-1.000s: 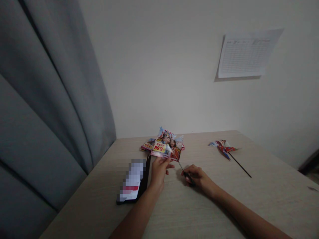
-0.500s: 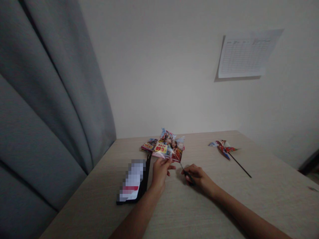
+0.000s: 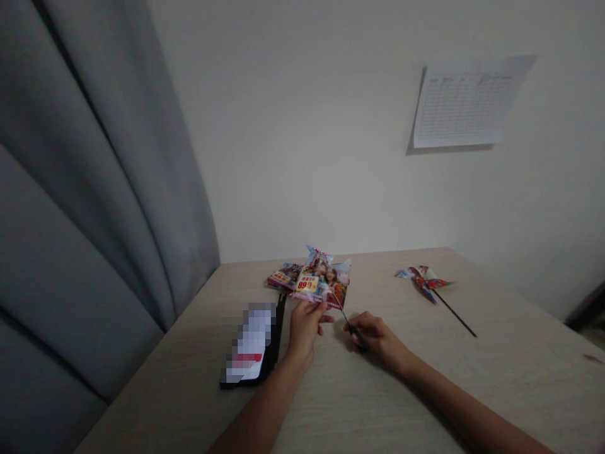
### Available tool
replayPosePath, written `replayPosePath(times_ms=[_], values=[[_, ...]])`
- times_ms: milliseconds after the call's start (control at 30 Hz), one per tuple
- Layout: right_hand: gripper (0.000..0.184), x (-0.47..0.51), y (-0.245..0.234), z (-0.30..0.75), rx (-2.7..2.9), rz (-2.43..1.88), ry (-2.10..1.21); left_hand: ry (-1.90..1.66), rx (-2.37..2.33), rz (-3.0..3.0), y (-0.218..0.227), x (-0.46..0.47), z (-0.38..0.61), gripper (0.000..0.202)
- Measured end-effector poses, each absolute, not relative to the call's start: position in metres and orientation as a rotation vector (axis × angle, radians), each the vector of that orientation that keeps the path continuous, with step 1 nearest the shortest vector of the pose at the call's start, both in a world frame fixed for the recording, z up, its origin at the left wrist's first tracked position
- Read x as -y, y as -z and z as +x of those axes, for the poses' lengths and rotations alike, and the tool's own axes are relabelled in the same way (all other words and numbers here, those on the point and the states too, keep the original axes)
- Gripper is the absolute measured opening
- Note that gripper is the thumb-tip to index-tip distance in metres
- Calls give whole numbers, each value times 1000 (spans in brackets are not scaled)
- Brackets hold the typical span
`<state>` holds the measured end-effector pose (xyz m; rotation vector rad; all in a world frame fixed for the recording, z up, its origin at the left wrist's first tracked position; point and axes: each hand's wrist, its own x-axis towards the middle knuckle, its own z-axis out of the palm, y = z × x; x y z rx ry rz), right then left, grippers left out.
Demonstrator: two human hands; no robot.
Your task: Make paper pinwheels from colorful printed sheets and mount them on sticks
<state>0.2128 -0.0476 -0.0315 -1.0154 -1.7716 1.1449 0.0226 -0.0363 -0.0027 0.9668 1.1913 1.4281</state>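
My left hand (image 3: pixel 305 325) pinches the near edge of a colourful paper pinwheel (image 3: pixel 321 282) made from a printed flyer, which is raised a little above the wooden table (image 3: pixel 378 391). My right hand (image 3: pixel 375 335) is closed around the lower end of the thin black stick (image 3: pixel 347 321) that runs up to the pinwheel's middle. Both hands rest low over the table, close together.
A phone (image 3: pixel 250 343) lies on a dark case left of my left hand. More printed paper (image 3: pixel 283 276) lies behind the pinwheel. A second pinwheel on a black stick (image 3: pixel 430 284) lies at the right. A grey curtain (image 3: pixel 85 189) hangs left; a printed sheet (image 3: pixel 466 101) is on the wall.
The pinwheel's paper has turned slightly in my left hand's pinch and shifted a little to the right. My right hand has stayed on the stick.
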Motion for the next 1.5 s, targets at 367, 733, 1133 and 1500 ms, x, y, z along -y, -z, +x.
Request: replayPosePath(times_ms=[367,733,1133,1500], values=[[39,51,23,214,1816,-1035,-1114,-1439,-1200,975,2,37,24,43],[37,51,24,213,1770,-1003,-1189,-1415,-1189,989,4,36,22,42],[42,47,30,213,1790,-1016,-1131,-1418,-1198,966,3,37,22,43],[44,48,28,213,1805,-1036,-1086,-1379,-1182,1001,9,37,25,42]])
